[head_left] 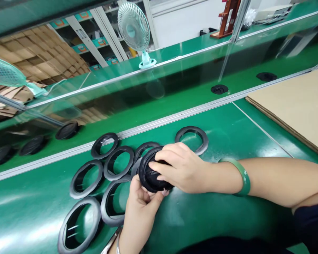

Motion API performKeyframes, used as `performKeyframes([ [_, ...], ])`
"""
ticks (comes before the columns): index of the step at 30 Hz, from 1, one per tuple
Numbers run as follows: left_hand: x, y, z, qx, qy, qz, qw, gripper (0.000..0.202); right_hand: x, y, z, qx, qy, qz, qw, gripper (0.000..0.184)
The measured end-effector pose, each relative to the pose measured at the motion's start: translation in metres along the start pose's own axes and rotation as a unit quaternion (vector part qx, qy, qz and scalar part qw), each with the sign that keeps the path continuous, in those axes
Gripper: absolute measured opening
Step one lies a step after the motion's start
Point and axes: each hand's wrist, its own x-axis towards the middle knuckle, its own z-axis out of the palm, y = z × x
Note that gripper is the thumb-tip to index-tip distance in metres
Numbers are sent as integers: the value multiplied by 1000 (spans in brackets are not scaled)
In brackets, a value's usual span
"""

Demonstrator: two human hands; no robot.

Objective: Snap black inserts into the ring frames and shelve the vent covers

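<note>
Two hands meet at centre frame over a green surface (pixel 228 134). Cardboard (pixel 299 106) lies at the right edge, and stacked cartons (pixel 34 53) fill the upper left. A fan (pixel 134 28) stands at top centre; another fan (pixel 5 72) shows at the left edge. Seven grey rings (pixel 86 178) lie spread left of centre, touching or overlapping. Black discs (pixel 67 130) sit on the belt beyond the rail. The left hand (pixel 140 208) cups a black disc (pixel 151 174) from below, fingers curled on its rim; the right hand (pixel 182 167), with a green bangle (pixel 241 176), presses its top. No writing is legible.
</note>
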Motion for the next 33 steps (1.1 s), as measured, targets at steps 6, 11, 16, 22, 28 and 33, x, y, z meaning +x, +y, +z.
performKeyframes([
  [6,-3,7,5,-15,56,21,998,74,2,6,3,240,38,268,932,28],
  [11,-13,3,2,19,33,21,999,89,2,2,9,322,7,328,888,11],
  [16,-15,3,-4,104,31,52,993,66,0,-4,14,341,20,356,870,21],
  [22,-14,2,-6,162,37,49,985,60,-1,-7,19,321,40,388,863,26],
  [28,-14,4,-11,147,44,71,986,50,5,-4,0,406,-90,370,831,36],
  [33,-19,7,-13,129,34,71,988,45,5,-9,-9,462,-129,380,791,54],
])
